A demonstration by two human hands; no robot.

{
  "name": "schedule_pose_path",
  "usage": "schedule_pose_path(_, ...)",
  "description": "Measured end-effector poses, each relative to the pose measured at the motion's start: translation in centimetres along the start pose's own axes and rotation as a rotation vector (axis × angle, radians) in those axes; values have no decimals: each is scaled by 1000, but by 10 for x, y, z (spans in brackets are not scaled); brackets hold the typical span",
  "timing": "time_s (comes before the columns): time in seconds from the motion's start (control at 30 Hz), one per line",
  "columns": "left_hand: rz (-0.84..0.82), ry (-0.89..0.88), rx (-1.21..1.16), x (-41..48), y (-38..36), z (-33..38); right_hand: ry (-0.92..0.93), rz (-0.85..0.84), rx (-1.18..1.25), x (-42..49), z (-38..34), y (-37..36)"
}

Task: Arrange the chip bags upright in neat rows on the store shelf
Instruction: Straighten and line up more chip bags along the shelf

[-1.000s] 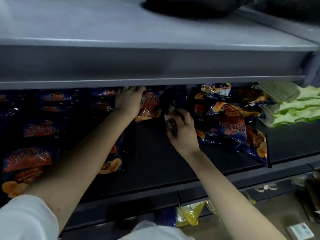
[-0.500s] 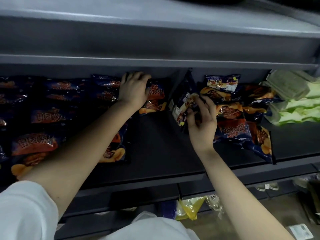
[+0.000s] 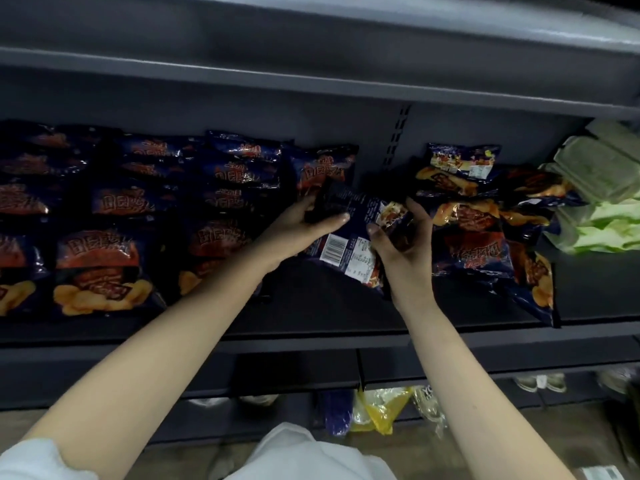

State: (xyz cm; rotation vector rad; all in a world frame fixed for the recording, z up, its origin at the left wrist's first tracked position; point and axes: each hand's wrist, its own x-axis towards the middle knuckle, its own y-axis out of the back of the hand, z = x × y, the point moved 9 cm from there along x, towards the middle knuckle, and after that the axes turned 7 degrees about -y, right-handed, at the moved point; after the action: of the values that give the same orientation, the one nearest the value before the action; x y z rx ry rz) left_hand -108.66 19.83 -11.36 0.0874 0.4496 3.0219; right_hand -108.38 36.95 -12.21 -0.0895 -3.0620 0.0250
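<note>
Dark blue foil catches the light at the middle of the shelf (image 3: 311,317): one chip bag (image 3: 349,244) is held above the shelf board, back side up, its barcode showing. The left hand (image 3: 301,226) grips its upper-left end, thumb across the top, while the right hand (image 3: 401,251) pinches the end toward three o'clock. Toward nine o'clock, rows of matching bags (image 3: 104,265) stand leaning back. At three o'clock a loose heap of bags (image 3: 474,244) lies tumbled, with green packets (image 3: 602,209) beyond it.
</note>
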Motion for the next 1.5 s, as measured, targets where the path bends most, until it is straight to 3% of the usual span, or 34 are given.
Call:
schedule_pose_path(0.13,85,-70,61,-20,0,-10,-71,-201,-55,-8,18,-19)
schedule_pose_path(0.23,112,-79,49,-31,1,-19,-70,-231,-93,-15,19,-22)
schedule_pose_path(0.33,193,-79,115,-38,4,-25,-36,-180,-164,-17,10,-20)
schedule_pose_path(0.43,436,-165,302,-59,12,-10,110,23,-273,-16,-15,-5)
schedule_pose_path(0.5,338,-293,375,-69,-9,3,215,113,-306,-16,-31,-1)
schedule_pose_path(0.57,70,-413,645,-76,-45,6,219,111,-312,-15,-36,-6)
schedule_pose_path(0.6,0,-461,790,-77,-55,1,162,66,-285,-11,-32,-12)
schedule_pose_path(0.67,36,-485,904,-78,-55,-5,-15,-30,-172,-8,-16,-22)
schedule_pose_path(0.73,163,-450,846,-78,-39,-2,-128,-93,-76,-9,-2,-29)
schedule_pose_path(0.9,435,-341,350,-81,11,8,21,-137,65,-18,-18,-24)
schedule_pose_path(1.0,532,-235,-64,-75,31,3,-46,-107,51,-10,-9,-16)
schedule_pose_path(1.13,585,-107,-309,-71,39,-14,-217,-343,-125,-8,17,-25)
schedule_pose_path(1.3,538,-35,-306,-61,25,-24,-245,-498,-266,-16,34,-28)
schedule_pose_path(1.5,405,-7,-28,-45,6,-33,-203,-440,-434,-6,53,-18)
